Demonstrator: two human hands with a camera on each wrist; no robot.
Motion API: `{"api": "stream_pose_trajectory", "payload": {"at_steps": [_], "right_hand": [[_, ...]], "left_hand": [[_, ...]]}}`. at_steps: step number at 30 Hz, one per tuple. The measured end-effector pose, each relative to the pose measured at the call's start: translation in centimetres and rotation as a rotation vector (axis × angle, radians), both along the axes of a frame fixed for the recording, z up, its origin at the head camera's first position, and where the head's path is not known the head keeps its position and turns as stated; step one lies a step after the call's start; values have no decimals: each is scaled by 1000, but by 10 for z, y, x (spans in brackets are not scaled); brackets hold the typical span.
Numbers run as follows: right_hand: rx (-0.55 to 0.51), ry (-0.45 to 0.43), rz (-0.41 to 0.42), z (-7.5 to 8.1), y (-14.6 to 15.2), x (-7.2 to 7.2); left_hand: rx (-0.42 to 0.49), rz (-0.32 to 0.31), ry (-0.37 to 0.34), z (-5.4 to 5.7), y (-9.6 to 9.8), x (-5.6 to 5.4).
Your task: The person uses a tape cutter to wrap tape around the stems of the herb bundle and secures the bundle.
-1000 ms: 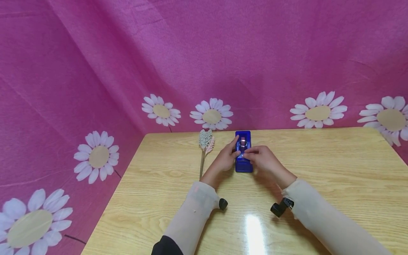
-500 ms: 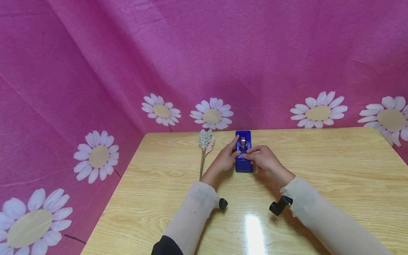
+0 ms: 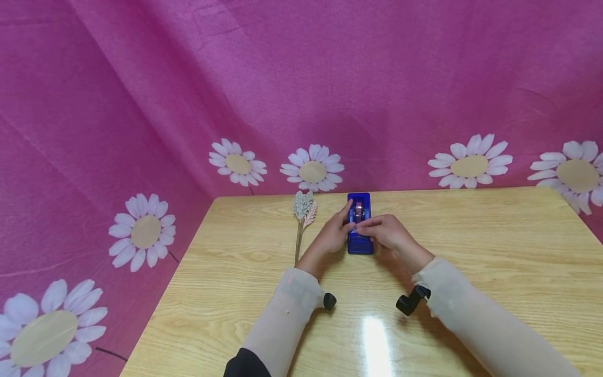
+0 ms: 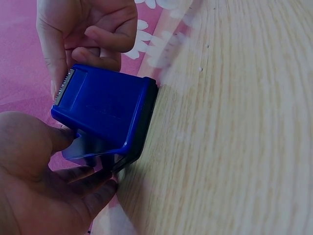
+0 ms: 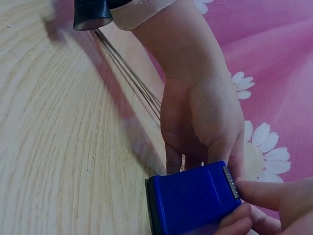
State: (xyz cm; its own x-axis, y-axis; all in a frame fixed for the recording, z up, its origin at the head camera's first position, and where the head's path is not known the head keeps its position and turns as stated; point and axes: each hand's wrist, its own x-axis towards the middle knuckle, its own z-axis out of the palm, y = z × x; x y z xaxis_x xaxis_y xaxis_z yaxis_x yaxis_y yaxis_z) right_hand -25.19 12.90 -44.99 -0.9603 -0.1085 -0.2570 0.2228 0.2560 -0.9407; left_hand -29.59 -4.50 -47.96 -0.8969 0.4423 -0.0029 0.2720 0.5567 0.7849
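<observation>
We see pale wood-grain table (image 3: 494, 246); magenta daisy-print cloth (image 3: 386, 78) beyond far and left edges; white glare (image 3: 376, 345) on top.

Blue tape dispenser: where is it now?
In the head view, the dispenser sits right of centre, between left hand and right hand, near the table's far edge.

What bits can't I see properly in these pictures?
Bottoms of the flower stems: hidden by the left arm in the head view.
Tape roll: hidden behind the front of the blue tape dispenser in the right wrist view.
Whether the right hand pinches any tape: too small to tell in the head view.
Right sleeve: cut off by the head view's bottom edge.
</observation>
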Motion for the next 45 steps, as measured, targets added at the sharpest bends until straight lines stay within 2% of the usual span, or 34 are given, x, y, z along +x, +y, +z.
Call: {"api": "stream_pose_trajectory", "payload": {"at_steps": [6,18,26,35,45], "right_hand": [[-11,29,-32,1,-3,2],[-52,-29,-53,-3,-1,2],[-131,-60,-70,-5,1,4],[-190,-81,-51,4,4,5],[-147,-49,-30,2,4,6]], "left_hand": [[13,-6,-5,0,0,0],[19,-10,11,-1,0,1],[14,-10,13,-1,0,2],[19,-11,-7,0,0,2],[-12,-4,-1,0,-1,2]]}}
